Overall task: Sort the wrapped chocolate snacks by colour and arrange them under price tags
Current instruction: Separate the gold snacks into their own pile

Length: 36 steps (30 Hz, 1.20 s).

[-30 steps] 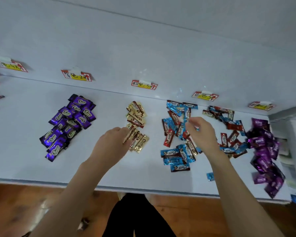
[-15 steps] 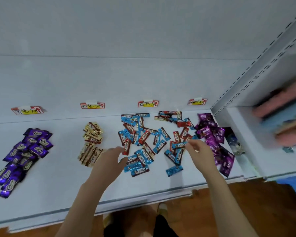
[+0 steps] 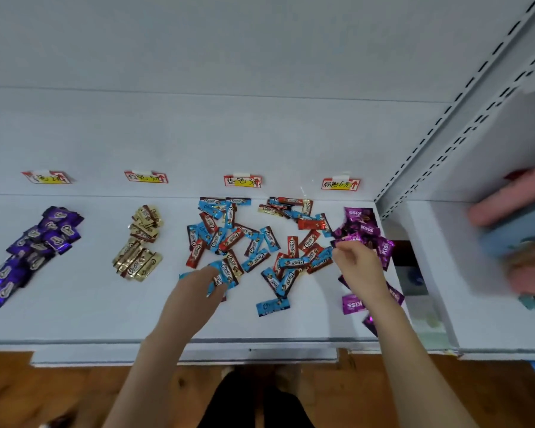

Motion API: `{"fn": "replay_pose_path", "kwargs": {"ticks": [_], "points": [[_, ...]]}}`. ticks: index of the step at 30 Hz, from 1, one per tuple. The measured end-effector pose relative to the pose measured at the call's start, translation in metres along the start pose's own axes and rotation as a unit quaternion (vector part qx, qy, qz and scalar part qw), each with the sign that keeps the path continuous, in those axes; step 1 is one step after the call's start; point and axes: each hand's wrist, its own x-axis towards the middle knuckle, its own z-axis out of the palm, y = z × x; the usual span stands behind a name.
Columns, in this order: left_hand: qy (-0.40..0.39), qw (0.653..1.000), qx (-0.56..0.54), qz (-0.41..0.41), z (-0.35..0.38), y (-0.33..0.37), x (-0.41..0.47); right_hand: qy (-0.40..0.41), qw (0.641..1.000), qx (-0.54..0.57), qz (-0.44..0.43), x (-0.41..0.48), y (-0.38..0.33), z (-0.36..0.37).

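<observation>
Blue and red foil-wrapped chocolate bars (image 3: 254, 242) lie mixed at frame centre on the white shelf (image 3: 74, 319). The dark purple pile (image 3: 44, 236), gold pile (image 3: 139, 242) and magenta pile (image 3: 365, 227) are sorted under the paper price tags (image 3: 242, 181). The left hand (image 3: 198, 291) grips a blue bar (image 3: 226, 273). The right hand (image 3: 357, 267) has its fingers curled, but whether it holds anything cannot be determined.

Bare left hand (image 3: 198, 288), bare right hand (image 3: 359, 270), bare forearms (image 3: 155, 350), black trousers (image 3: 254, 403)
</observation>
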Motion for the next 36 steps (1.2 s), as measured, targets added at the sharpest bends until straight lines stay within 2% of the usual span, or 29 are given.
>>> {"fn": "replay_pose_path", "kwargs": {"ticks": [9,12,16,23,30,36], "points": [[-0.062,0.997,0.037,-0.026,0.02,-0.001,0.034,-0.055,0.997,-0.018,0.046,0.017,0.025,0.023],[-0.068,0.996,0.041,-0.032,0.026,-0.001,0.053,-0.056,0.997,-0.03,0.045,0.031,0.023,0.023],[-0.08,0.991,0.099,-0.047,0.039,-0.002,0.081,-0.064,0.997,-0.041,0.035,0.05,0.019,0.029],[-0.065,0.98,0.163,-0.09,0.067,-0.003,0.113,-0.072,0.995,-0.053,0.033,0.066,0.025,0.036],[-0.035,0.975,0.153,-0.158,0.092,-0.007,0.122,-0.089,0.986,-0.139,-0.02,0.117,0.024,0.047],[-0.041,0.977,0.154,-0.143,0.107,0.0,0.121,-0.071,0.965,-0.252,-0.029,0.187,0.024,0.077]]}}
